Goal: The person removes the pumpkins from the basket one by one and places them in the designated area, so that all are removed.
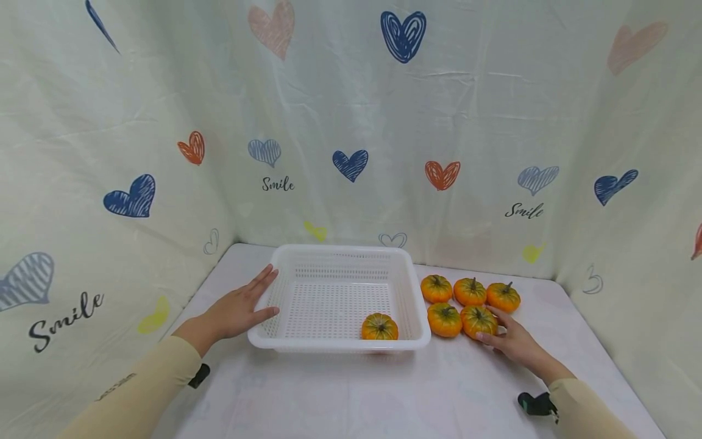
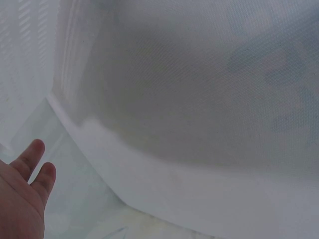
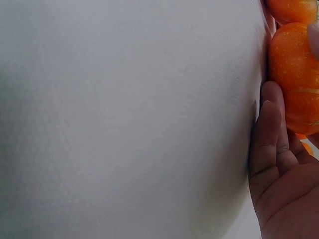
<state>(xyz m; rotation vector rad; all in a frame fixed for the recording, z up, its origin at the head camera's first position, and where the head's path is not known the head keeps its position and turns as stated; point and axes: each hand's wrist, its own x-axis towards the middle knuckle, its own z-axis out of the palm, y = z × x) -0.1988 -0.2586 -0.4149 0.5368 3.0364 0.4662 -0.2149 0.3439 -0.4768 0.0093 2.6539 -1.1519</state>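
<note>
A white plastic basket (image 1: 340,349) with perforated walls stands on the table, and one small orange pumpkin (image 1: 379,327) lies inside at its front right. My left hand (image 1: 236,312) rests against the basket's left rim with straight, spread fingers. In the left wrist view, part of the left hand (image 2: 25,194) shows beside the basket wall (image 2: 22,74). My right hand (image 1: 515,341) holds the front right pumpkin (image 1: 478,322) of a group, thumb on the near side and fingers on the far side. The right wrist view shows that pumpkin (image 3: 295,74) between thumb and fingers.
Several other small pumpkins stand close together right of the basket: a front left one (image 1: 444,320) and a back row (image 1: 470,291). A white cloth covers the table (image 1: 351,396). A curtain (image 1: 340,110) printed with hearts surrounds the back and sides.
</note>
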